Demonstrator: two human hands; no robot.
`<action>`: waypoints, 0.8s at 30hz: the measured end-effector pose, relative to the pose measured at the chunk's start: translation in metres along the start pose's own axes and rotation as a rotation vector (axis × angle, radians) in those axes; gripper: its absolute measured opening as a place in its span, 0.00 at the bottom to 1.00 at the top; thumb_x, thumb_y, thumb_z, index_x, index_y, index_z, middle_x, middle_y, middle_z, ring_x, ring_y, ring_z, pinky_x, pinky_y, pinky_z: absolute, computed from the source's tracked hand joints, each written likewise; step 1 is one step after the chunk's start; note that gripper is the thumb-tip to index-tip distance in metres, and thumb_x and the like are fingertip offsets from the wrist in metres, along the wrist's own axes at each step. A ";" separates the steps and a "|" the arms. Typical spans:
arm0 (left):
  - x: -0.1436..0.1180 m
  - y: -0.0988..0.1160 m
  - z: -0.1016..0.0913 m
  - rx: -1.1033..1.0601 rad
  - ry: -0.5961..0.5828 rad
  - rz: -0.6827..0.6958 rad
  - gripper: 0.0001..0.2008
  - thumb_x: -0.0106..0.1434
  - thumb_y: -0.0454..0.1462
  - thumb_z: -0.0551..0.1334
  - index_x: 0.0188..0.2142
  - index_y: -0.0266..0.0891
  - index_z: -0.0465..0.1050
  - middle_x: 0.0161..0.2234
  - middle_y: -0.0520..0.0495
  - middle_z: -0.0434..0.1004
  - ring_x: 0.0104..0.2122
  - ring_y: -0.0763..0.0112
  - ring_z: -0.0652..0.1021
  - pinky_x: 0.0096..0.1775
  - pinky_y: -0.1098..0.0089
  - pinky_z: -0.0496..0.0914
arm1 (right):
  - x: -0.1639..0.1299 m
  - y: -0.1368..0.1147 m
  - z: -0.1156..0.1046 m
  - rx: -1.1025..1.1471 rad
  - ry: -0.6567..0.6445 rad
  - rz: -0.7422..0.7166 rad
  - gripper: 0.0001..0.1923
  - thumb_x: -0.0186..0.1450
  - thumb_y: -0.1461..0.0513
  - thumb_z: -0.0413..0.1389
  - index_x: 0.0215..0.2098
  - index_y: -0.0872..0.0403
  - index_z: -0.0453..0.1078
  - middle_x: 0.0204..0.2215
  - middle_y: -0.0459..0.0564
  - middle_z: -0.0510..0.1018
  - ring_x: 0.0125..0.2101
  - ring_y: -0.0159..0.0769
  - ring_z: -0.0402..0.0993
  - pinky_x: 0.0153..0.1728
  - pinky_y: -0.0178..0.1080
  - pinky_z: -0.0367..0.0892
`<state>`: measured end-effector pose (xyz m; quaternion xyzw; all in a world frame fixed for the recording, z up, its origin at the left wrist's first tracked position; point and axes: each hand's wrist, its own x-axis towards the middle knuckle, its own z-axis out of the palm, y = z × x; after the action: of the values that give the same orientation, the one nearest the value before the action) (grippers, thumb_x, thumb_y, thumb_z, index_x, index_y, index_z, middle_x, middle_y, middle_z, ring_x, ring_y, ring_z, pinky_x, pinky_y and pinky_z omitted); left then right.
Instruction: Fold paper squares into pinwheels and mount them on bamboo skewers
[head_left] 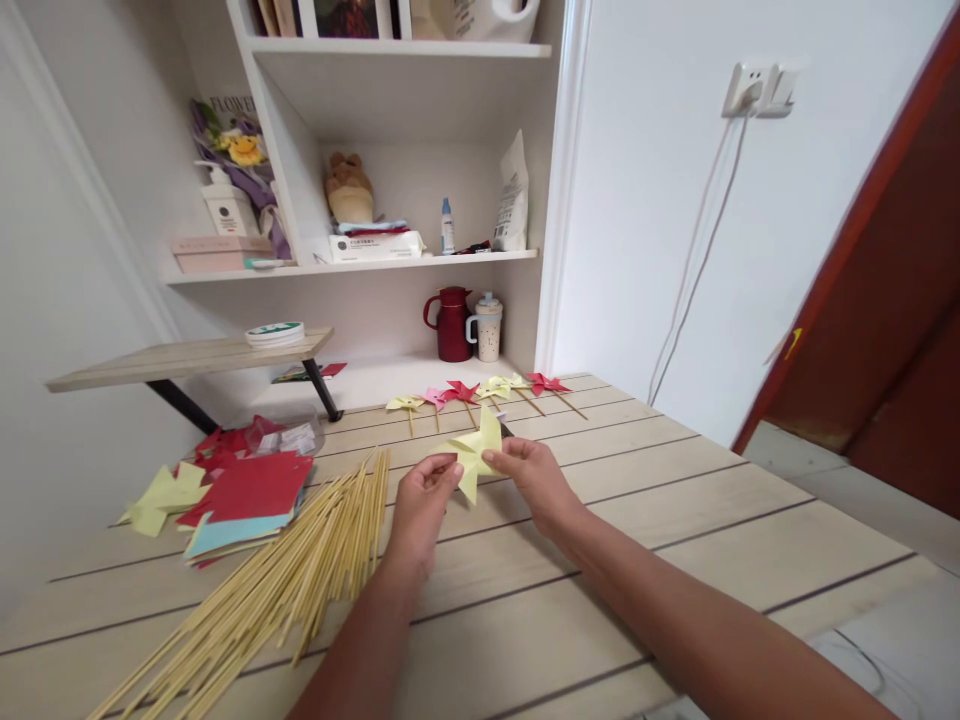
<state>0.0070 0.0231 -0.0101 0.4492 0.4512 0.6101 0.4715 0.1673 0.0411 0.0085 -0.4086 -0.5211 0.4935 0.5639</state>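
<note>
Nearest, a big bunch of thin sticks (360, 510) lies loose on the wooden table (810, 560), not joined to any paper. Just past it, the left hand (420, 505) pinches one side of a yellow pinwheel (472, 455). The right hand (536, 478) grips it too, thumb near the middle. The pinwheel is up between the two hands, over the table. Its points stick out, but I see no stick on it, so it looks only part done. Off to the left sit a pile of paper squares (259, 487) and a loose cut yellow paper (165, 497), so there is more to use. Farther back, a row of six pinwheels (463, 391) on sticks lies on the table, and these look done.

Some bits are hard to see. The near ends of some sticks and both arms run off the bottom edge. The right fingertips hide behind the yellow paper. Something dark peeks out behind that hand, and I can't tell what it is. I can't make out what is in the clear box (313, 437) past the paper pile.
</note>
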 end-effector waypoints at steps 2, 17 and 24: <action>-0.001 0.003 0.001 -0.014 -0.006 0.016 0.20 0.51 0.44 0.72 0.41 0.37 0.78 0.40 0.41 0.81 0.39 0.64 0.78 0.42 0.67 0.68 | 0.000 0.000 0.000 -0.038 -0.001 -0.015 0.17 0.52 0.52 0.66 0.21 0.55 0.67 0.20 0.43 0.70 0.25 0.32 0.63 0.32 0.37 0.57; -0.003 0.013 0.001 -0.051 0.110 0.040 0.21 0.53 0.51 0.70 0.39 0.38 0.80 0.39 0.41 0.83 0.40 0.60 0.79 0.43 0.66 0.69 | -0.005 0.007 0.006 0.030 -0.109 0.047 0.17 0.49 0.53 0.68 0.20 0.55 0.68 0.19 0.44 0.72 0.23 0.32 0.63 0.30 0.38 0.57; -0.006 0.012 0.006 -0.029 -0.015 -0.013 0.21 0.51 0.47 0.73 0.40 0.36 0.80 0.43 0.38 0.81 0.44 0.59 0.78 0.48 0.64 0.68 | -0.004 0.001 0.001 0.145 -0.034 0.101 0.17 0.49 0.53 0.69 0.23 0.56 0.71 0.23 0.48 0.75 0.27 0.35 0.67 0.34 0.39 0.60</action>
<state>0.0113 0.0164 0.0022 0.4440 0.4418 0.6101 0.4853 0.1661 0.0376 0.0073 -0.3841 -0.4723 0.5644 0.5575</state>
